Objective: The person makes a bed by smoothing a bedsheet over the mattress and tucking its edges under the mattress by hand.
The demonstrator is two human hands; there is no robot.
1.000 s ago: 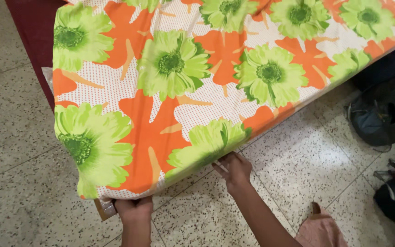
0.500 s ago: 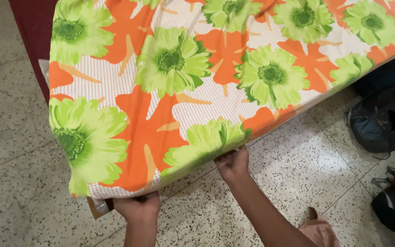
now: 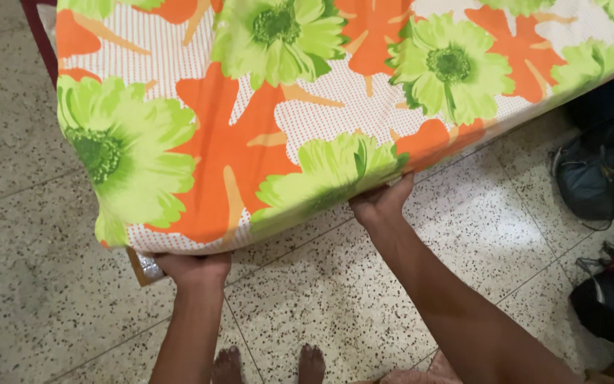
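Head view shows me a mattress corner wrapped in a smooth cotton bedsheet [image 3: 286, 121], printed with big green and orange flowers on dotted white, lying taut on top with its lower edge still to be tucked, I judge. Below lies speckled terrazzo floor [image 3: 51, 284], with dark soft bags [image 3: 602, 178] at the right. My right hand [image 3: 380, 203] curls its fingers under the hem; my left hand [image 3: 192, 267] presses beneath the corner, fingers hidden, so I cannot tell their grip.
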